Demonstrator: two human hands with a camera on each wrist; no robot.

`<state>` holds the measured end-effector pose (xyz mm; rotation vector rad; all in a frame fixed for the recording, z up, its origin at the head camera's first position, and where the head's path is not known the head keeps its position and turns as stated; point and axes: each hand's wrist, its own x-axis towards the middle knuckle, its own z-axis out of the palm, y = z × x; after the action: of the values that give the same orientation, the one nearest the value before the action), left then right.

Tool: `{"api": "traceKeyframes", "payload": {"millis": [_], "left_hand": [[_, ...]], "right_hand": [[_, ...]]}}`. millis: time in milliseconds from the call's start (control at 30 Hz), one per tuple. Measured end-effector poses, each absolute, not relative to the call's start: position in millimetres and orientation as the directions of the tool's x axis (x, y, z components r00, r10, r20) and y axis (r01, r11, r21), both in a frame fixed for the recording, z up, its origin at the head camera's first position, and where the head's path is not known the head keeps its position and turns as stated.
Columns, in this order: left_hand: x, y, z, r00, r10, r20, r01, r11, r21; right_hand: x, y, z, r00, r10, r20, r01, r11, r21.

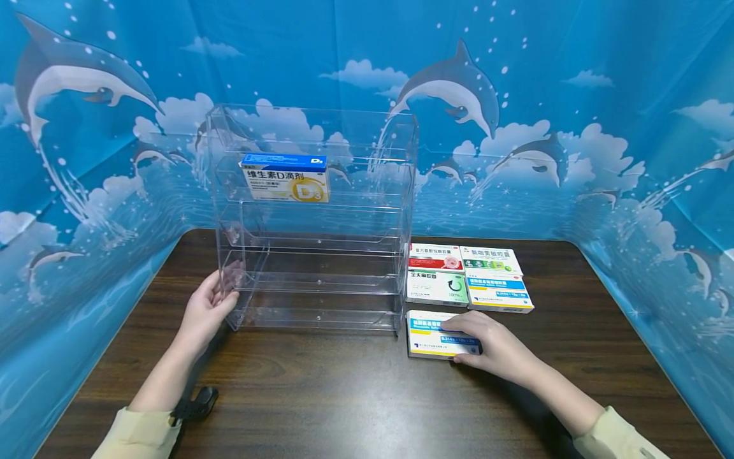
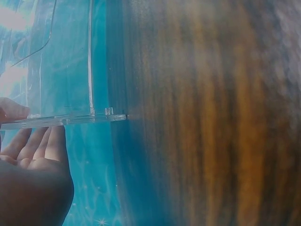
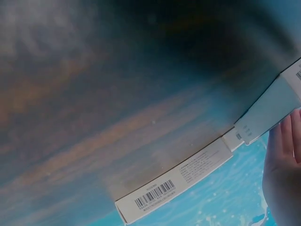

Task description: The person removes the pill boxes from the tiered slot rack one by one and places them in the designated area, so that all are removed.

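In the head view my left hand [image 1: 209, 299] grips the left side panel of a clear plastic tiered rack [image 1: 321, 280]. The left wrist view has the thumb [image 2: 14, 110] on one face of that panel [image 2: 75, 119] and the fingers [image 2: 44, 143] on the other. My right hand [image 1: 493, 344] holds a white, blue and yellow medicine box [image 1: 430, 341] lying flat by the rack's front right corner, thumb at its near edge and fingers over its top. A blue and white vitamin D box [image 1: 287, 182] stands on an upper tier at the left.
Behind the held box lie a red and white box [image 1: 432, 257], a green-striped box [image 1: 490, 260], a white and green box [image 1: 436, 287] and another blue and yellow box [image 1: 499, 293]. They sit right of the rack on the dark wood table [image 1: 321, 395]. A dolphin-print curtain [image 1: 367, 57] surrounds the table.
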<state>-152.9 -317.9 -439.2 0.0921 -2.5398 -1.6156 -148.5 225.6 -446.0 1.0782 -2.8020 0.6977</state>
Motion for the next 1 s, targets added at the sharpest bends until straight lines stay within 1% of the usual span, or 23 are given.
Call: {"api": "traceKeyframes", "payload": {"millis": [133, 367, 1000], "left_hand": [[-152.6, -317.7, -439.6, -0.988, -0.122, 0.098, 0.038, 0.421, 0.906], [-152.1, -317.2, -441.2, -0.988, -0.105, 0.115, 0.07, 0.364, 0.929], [-151.2, -316.9, -440.6, -0.984, -0.107, 0.143, 0.096, 0.363, 0.927]], "right_hand": [[-154.1, 224.2, -446.4, -0.763, -0.614, 0.201, -0.635, 0.656, -0.408], [-160.6, 222.3, -445.9, -0.762, -0.617, 0.197, -0.633, 0.646, -0.426], [-168.3, 220.2, -445.0, -0.773, -0.609, 0.177, -0.62, 0.666, -0.416]]}}
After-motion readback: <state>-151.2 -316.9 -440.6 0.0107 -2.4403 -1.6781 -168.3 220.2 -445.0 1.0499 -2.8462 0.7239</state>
